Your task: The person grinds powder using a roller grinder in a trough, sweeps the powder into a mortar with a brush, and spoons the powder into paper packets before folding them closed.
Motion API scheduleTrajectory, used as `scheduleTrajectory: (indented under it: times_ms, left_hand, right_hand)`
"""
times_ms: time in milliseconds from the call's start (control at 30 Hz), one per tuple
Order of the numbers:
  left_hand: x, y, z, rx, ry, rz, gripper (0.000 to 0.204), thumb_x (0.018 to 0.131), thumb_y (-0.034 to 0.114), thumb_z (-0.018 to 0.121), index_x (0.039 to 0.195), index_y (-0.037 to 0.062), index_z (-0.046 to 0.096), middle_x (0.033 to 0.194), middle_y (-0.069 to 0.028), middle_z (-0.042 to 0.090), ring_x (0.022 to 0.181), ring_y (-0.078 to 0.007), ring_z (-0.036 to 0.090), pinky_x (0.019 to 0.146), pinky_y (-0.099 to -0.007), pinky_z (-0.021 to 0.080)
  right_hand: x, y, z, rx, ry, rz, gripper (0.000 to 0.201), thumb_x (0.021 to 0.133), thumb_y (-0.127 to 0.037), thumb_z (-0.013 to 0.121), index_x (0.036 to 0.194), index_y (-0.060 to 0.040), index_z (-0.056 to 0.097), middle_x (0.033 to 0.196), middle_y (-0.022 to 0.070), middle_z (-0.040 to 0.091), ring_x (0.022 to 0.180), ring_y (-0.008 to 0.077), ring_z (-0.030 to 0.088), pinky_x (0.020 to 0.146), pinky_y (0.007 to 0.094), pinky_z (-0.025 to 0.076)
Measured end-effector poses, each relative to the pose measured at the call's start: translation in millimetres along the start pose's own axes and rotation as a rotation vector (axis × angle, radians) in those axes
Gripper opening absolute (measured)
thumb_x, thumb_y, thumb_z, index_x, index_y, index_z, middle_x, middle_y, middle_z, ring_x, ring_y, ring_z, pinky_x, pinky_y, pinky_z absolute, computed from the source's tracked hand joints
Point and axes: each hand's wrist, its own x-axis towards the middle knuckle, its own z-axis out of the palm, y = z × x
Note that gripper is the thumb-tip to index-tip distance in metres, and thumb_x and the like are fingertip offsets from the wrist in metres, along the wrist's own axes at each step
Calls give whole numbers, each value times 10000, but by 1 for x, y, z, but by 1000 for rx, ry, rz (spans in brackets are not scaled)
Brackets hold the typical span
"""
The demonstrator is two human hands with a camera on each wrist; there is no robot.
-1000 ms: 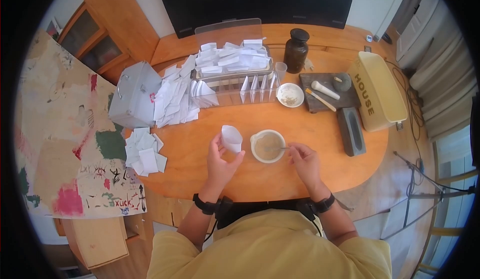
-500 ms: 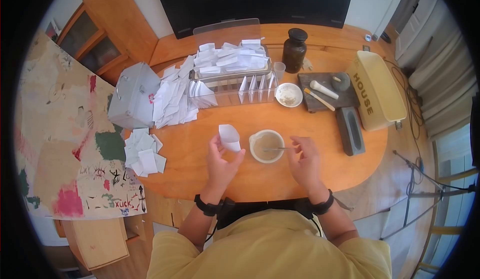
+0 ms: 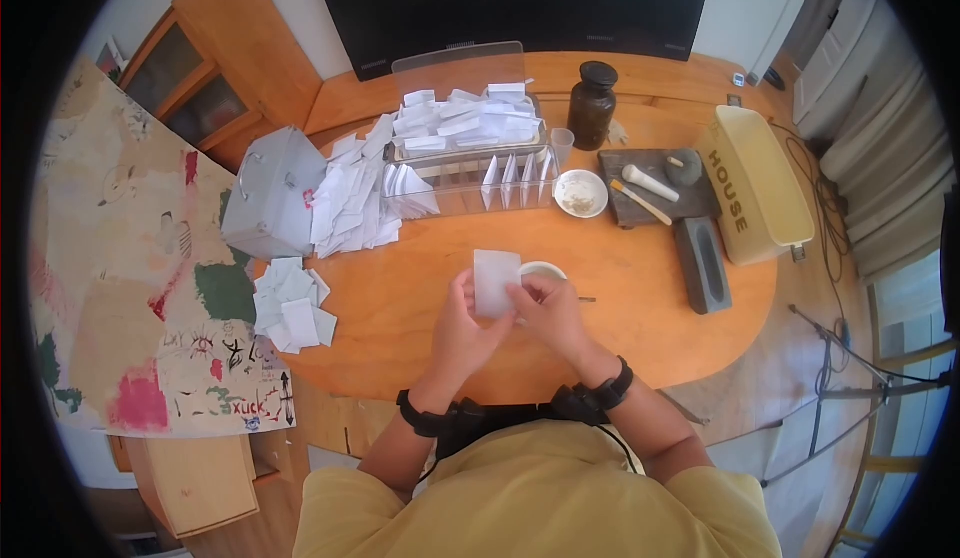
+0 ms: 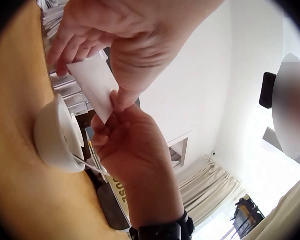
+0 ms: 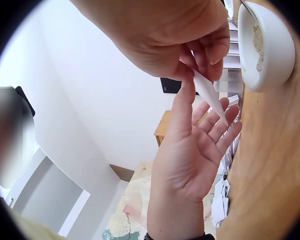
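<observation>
Pinching white paper [image 3: 493, 283], right hand [image 3: 555, 313], fingertips partly hidden, left hand [image 3: 466, 335] touching it, fingers loosely spread, white bowl [image 3: 545, 269] partly covered, thin utensil [image 4: 88, 164] inside, tip indistinct.

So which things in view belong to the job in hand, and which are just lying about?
Likely in the job:
white paper, held in the left hand and right hand
white bowl with powder
thin-handled tool leaning over its rim

Seemingly just lying about:
dark jar
yellow HOUSE bin
brush
grey case
</observation>
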Motion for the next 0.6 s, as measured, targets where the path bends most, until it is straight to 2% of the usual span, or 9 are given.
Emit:
scheduleTrajectory:
  times_ms: [67,167,267,467,600]
  left_hand:
    - [7,-10,-6,-60,0,112,515,859,197,700,1253,-4,436,1148,-130,591,1017,-181,597,871,-322,485]
    - [20,-11,-21,-462,-82,-169,331,934,215,610,1166,-13,546,1049,-77,629,926,-131,598,848,-274,467]
    - [30,-13,-37,-481,-193,-277,236,980,218,540,1014,-2,619,1006,-65,654,918,-110,604,868,-280,471]
    - [31,-4,-38,-224,-313,-170,138,919,140,632,962,9,640,885,-30,663,770,-80,604,736,-231,496]
    - [31,7,-38,-35,-381,-113,112,882,92,662,936,-5,647,819,-13,657,713,-71,597,671,-225,495]
  right_hand:
    - [5,9,-7,1,-34,-12,186,899,-156,639,847,19,677,648,0,606,599,43,543,538,221,430]
    - [6,12,-16,35,-141,36,168,901,-147,635,844,6,676,670,-23,595,599,30,509,527,216,406]
    - [3,8,-15,136,-180,84,155,907,-140,626,858,0,672,685,-37,581,602,27,489,532,210,396]
    - [0,10,-19,133,-247,93,159,909,-142,618,841,-6,664,690,-42,579,622,28,497,547,213,402]
    - [1,20,-24,-47,-247,7,165,888,-167,640,830,-15,667,647,-18,568,604,42,497,548,227,411]
